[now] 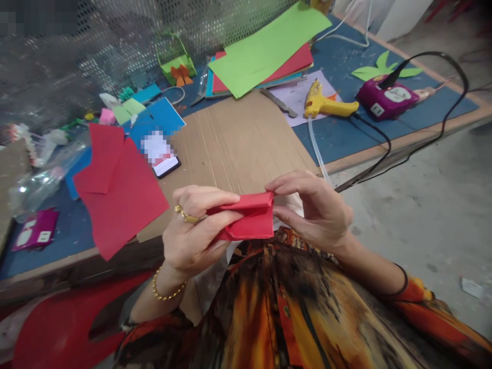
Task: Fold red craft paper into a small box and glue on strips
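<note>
The red paper (251, 218) is held up at the near side of the cardboard (246, 138), folded into a flat, roughly rectangular packet with a matte face, a straight band along its top and a rounded crease lower down. Of the hands, the left hand (196, 225) pinches its left end between thumb and fingers; a smooth gold ring and a beaded bracelet circle that finger and wrist. The right hand (319, 205) curves around the other end, a fingertip at the upper corner and the thumb beside the edge; whether these two press together, I cannot tell.

The cardboard is brown and faintly ribbed, lying flat on the blue, glue-flecked counter (340, 136). Overlapping its left side are red sheets (123, 192), a small one upon a larger with a wavy edge, and a glossy phone (167, 166). At its far edge rests a smooth green sheet (272, 48) over stacked coloured paper, with a green basket (167, 69) bearing an orange bow (181, 75) farther left. Right of the cardboard are a yellow plastic glue gun (326, 106), its translucent stick (315, 146) protruding, a rounded purple box (386, 97) and pointed green leaves (380, 65). Perforated mesh (126, 46) stands behind.
</note>
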Demonstrator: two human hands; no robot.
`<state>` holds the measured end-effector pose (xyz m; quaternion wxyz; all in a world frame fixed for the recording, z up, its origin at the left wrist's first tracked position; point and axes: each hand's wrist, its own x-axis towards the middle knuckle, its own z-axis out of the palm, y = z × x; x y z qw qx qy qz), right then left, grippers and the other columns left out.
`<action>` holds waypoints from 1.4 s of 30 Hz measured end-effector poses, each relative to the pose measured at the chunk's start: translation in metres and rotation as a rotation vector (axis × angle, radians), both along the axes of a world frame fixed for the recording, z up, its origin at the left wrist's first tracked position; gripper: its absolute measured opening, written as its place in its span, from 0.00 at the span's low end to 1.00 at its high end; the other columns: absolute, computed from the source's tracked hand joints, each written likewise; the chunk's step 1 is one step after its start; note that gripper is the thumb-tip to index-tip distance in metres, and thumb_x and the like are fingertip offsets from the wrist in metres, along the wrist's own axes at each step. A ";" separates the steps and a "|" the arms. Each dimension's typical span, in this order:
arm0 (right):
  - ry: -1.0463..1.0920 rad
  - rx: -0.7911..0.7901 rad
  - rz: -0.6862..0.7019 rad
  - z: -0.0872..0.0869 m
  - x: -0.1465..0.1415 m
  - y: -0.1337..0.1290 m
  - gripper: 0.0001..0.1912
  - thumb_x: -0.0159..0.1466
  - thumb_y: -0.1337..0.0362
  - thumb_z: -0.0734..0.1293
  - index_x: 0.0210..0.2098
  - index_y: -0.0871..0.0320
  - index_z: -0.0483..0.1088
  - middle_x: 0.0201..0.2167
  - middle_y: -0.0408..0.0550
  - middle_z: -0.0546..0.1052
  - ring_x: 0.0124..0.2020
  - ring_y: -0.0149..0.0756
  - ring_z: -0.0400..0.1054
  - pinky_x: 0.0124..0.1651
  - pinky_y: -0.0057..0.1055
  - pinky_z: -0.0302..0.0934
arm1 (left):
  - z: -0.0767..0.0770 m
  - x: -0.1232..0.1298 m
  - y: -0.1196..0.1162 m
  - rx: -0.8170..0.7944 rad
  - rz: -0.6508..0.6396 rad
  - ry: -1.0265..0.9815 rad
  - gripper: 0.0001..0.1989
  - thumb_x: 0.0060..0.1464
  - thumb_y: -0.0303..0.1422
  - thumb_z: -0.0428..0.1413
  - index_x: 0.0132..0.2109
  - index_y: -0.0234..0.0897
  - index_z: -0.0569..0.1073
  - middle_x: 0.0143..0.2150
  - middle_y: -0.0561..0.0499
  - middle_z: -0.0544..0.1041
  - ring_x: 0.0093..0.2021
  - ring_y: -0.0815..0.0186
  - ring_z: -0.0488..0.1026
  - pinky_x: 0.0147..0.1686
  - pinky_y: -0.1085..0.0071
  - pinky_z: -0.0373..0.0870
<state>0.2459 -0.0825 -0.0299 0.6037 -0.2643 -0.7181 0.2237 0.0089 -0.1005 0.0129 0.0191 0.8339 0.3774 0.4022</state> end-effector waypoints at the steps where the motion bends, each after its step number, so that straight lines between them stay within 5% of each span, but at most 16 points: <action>1: -0.003 0.018 0.003 0.000 -0.001 0.000 0.09 0.69 0.67 0.73 0.48 0.51 0.75 0.43 0.48 0.85 0.44 0.39 0.81 0.45 0.38 0.77 | -0.001 0.000 0.001 0.038 -0.020 0.007 0.05 0.62 0.39 0.67 0.44 0.47 0.82 0.46 0.50 0.86 0.45 0.57 0.83 0.46 0.57 0.75; 4: -0.014 0.063 -0.001 0.001 -0.001 0.002 0.09 0.69 0.69 0.72 0.48 0.51 0.76 0.42 0.48 0.84 0.43 0.38 0.80 0.44 0.37 0.77 | 0.000 0.002 0.003 0.148 -0.076 0.044 0.07 0.64 0.38 0.67 0.46 0.44 0.81 0.47 0.48 0.86 0.45 0.58 0.83 0.44 0.59 0.75; 15: -0.107 0.064 -0.013 0.003 0.011 0.005 0.08 0.69 0.67 0.74 0.48 0.53 0.76 0.44 0.50 0.84 0.45 0.38 0.80 0.47 0.36 0.75 | 0.004 0.001 0.000 0.110 -0.054 0.059 0.05 0.66 0.35 0.64 0.48 0.46 0.81 0.47 0.48 0.87 0.45 0.57 0.83 0.45 0.56 0.73; 18: -0.176 0.079 -0.198 0.004 0.038 0.017 0.06 0.71 0.64 0.72 0.47 0.53 0.76 0.42 0.49 0.84 0.43 0.39 0.80 0.46 0.37 0.75 | 0.003 -0.006 0.004 0.088 -0.070 0.096 0.04 0.67 0.35 0.62 0.47 0.44 0.81 0.48 0.45 0.86 0.46 0.55 0.83 0.47 0.54 0.71; 23: -0.276 0.081 -0.721 -0.004 0.116 0.067 0.04 0.70 0.63 0.69 0.37 0.52 0.76 0.34 0.45 0.81 0.36 0.39 0.75 0.41 0.38 0.72 | -0.003 -0.010 0.015 0.133 -0.101 0.017 0.06 0.66 0.33 0.64 0.49 0.46 0.82 0.47 0.47 0.86 0.45 0.56 0.82 0.43 0.56 0.71; 26: -0.436 0.032 -0.822 -0.012 0.144 0.104 0.04 0.68 0.64 0.68 0.35 0.52 0.74 0.34 0.47 0.78 0.37 0.42 0.73 0.44 0.42 0.71 | -0.006 -0.006 0.019 0.135 -0.084 -0.002 0.07 0.66 0.32 0.64 0.50 0.47 0.82 0.47 0.47 0.86 0.44 0.55 0.82 0.41 0.55 0.72; 31: -0.755 -0.090 -0.775 -0.029 0.145 0.169 0.04 0.63 0.71 0.71 0.36 0.58 0.73 0.44 0.61 0.81 0.54 0.58 0.72 0.57 0.57 0.65 | -0.003 0.004 0.018 0.146 -0.042 -0.017 0.08 0.64 0.30 0.66 0.48 0.47 0.81 0.46 0.49 0.86 0.44 0.57 0.83 0.43 0.57 0.76; 36: -0.636 -0.172 -0.667 -0.051 0.148 0.228 0.26 0.60 0.63 0.80 0.20 0.51 0.58 0.27 0.55 0.79 0.47 0.48 0.77 0.50 0.43 0.64 | 0.000 0.011 0.015 0.161 0.018 -0.044 0.06 0.63 0.30 0.67 0.47 0.43 0.80 0.46 0.47 0.87 0.44 0.59 0.84 0.44 0.61 0.78; 39: -0.582 -0.202 -0.691 -0.054 0.157 0.235 0.26 0.55 0.66 0.82 0.21 0.52 0.60 0.30 0.58 0.82 0.46 0.47 0.78 0.47 0.43 0.63 | 0.000 0.012 0.015 0.175 0.052 -0.044 0.06 0.63 0.30 0.67 0.46 0.44 0.80 0.46 0.48 0.87 0.44 0.59 0.84 0.43 0.61 0.78; 42: -0.508 -0.173 -0.699 -0.044 0.167 0.211 0.12 0.60 0.62 0.79 0.31 0.59 0.74 0.41 0.61 0.84 0.50 0.45 0.78 0.46 0.43 0.62 | -0.001 0.013 0.016 0.160 0.049 -0.043 0.07 0.63 0.30 0.67 0.47 0.44 0.80 0.46 0.48 0.87 0.44 0.59 0.83 0.44 0.61 0.77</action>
